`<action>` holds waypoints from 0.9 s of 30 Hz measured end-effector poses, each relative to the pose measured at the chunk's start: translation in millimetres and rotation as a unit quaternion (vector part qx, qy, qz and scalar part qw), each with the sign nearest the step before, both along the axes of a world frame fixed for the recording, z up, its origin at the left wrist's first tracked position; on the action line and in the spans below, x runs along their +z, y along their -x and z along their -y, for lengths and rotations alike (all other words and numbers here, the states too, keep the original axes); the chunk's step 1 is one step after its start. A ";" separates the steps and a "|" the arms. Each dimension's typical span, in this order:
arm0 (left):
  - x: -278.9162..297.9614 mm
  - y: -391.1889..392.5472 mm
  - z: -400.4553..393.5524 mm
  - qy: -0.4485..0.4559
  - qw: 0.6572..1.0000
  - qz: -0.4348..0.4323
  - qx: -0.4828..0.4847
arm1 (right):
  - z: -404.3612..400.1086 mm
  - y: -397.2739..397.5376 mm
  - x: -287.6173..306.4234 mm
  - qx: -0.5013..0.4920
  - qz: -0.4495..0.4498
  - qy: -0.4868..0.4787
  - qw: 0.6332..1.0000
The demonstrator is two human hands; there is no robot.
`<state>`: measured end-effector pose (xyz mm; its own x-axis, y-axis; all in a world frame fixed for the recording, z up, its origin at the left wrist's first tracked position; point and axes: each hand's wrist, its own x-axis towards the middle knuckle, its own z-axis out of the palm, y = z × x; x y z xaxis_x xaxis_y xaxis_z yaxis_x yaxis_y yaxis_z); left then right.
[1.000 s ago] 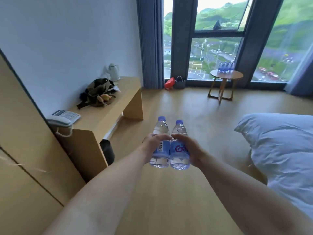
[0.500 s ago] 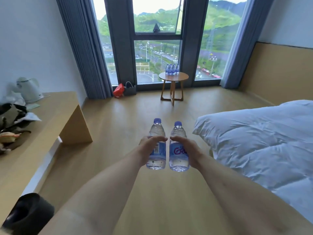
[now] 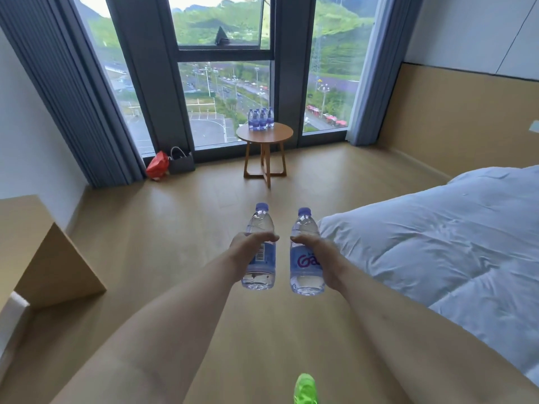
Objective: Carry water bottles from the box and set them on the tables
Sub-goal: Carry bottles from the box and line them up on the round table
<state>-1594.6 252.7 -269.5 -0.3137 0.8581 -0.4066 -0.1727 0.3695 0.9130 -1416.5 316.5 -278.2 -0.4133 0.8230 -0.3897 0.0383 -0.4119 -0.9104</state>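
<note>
Carry step in hand, judging by the layout. Left hand (image 3: 248,250) grips one water bottle (image 3: 259,247) around its middle, fingers curled over the label; right hand (image 3: 316,253) grips a second water bottle (image 3: 304,252) the same way. Both bottles upright, blue caps on, held out in front at arm's length, close beside each other but apart, above bare wood floor (image 3: 180,228). Round wooden side table (image 3: 264,134) stands far centre, against the window (image 3: 224,97), well apart from the hands. A cluster of bottles (image 3: 260,119) already sits on its far left part; the near and right part of the top shows bare wood. White duvet of a bed (image 3: 437,243) to the right, edge of a wooden desk (image 3: 38,252) near left, red bag (image 3: 157,167) and grey bag (image 3: 181,161) far left by the curtain. A green shoe (image 3: 304,389) shows at the near edge. The box is not in view. Next move likely calls for closing the floor gap to the table, then lowering both bottles upright onto the bare part without knocking the standing cluster.
</note>
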 end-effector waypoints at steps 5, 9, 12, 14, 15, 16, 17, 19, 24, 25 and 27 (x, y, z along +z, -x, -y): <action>-13.5 43.0 -119.7 -0.002 1.000 -0.003 0.006 | -123.6 47.1 -13.6 -0.002 -0.005 -0.012 1.000; -11.2 77.6 -219.1 0.006 1.000 -0.006 0.024 | -231.7 83.6 -9.0 0.021 -0.004 -0.001 1.000; -1.4 102.2 -285.5 0.020 0.999 -0.010 0.037 | -304.0 107.1 2.7 0.027 -0.003 0.013 1.000; 4.3 118.6 -326.8 0.019 0.999 -0.012 0.044 | -346.6 122.7 10.6 0.031 -0.007 0.014 0.999; 6.3 126.6 -346.0 0.020 0.999 -0.014 0.048 | -365.5 130.4 13.9 0.031 -0.010 0.014 0.999; 7.7 134.3 -365.0 0.022 0.998 -0.015 0.050 | -384.2 138.2 15.8 0.030 -0.014 0.015 0.999; 8.3 141.8 -384.1 0.024 0.998 -0.016 0.050 | -402.8 145.9 16.7 0.029 -0.018 0.016 0.999; 6.5 156.6 -423.7 0.027 0.998 -0.014 0.050 | -440.3 161.4 14.8 0.026 -0.018 0.018 0.999; -8.4 197.5 -528.5 0.011 0.999 0.010 0.033 | -537.8 204.8 -1.0 0.011 -0.026 0.017 0.999; -11.7 207.8 -552.4 0.005 0.999 0.020 0.029 | -560.9 215.2 -4.6 0.006 -0.025 0.015 1.000; -17.0 231.5 -602.1 -0.006 0.999 0.033 0.024 | -608.4 238.1 -10.2 0.001 -0.021 0.012 1.000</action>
<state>-1826.1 854.8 -286.6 -0.3279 0.8470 -0.4185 -0.2508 0.3490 0.9029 -1654.6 924.9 -288.4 -0.4316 0.8126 -0.3916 0.0011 -0.4337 -0.9011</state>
